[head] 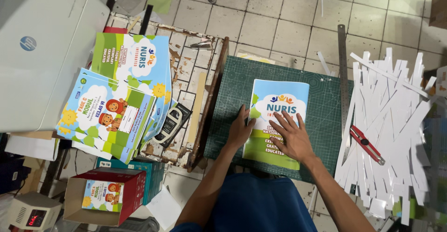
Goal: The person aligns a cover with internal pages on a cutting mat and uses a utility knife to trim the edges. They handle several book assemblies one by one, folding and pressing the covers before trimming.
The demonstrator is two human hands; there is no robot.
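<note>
— What sits off to your left?

— A white printer (44, 50), then a fanned stack of colourful booklets (116, 97) on a worn wooden board (186, 73). They overlap loosely, so each cover shows. Below them stands an open red box (104, 199) with one more booklet inside.

— And your left hand?

— My left hand (240, 132) lies flat on the green cutting mat (233, 87), fingers together, pushed against the left edge of the booklet (279, 120). I judge it is squaring the pages along that side. It pinches nothing.

— The right one?

— My right hand (293, 136) presses down on the cover, fingers spread wide, so the booklet stays put. That booklet lies in the middle of the mat, its long sides in line with the grid.

— What is further right?

— A long steel ruler (343, 73) along the mat's edge, a red utility knife (367, 144) just beside it, and a heap of white paper strips (396, 120) on the tiled floor (279, 17).
</note>
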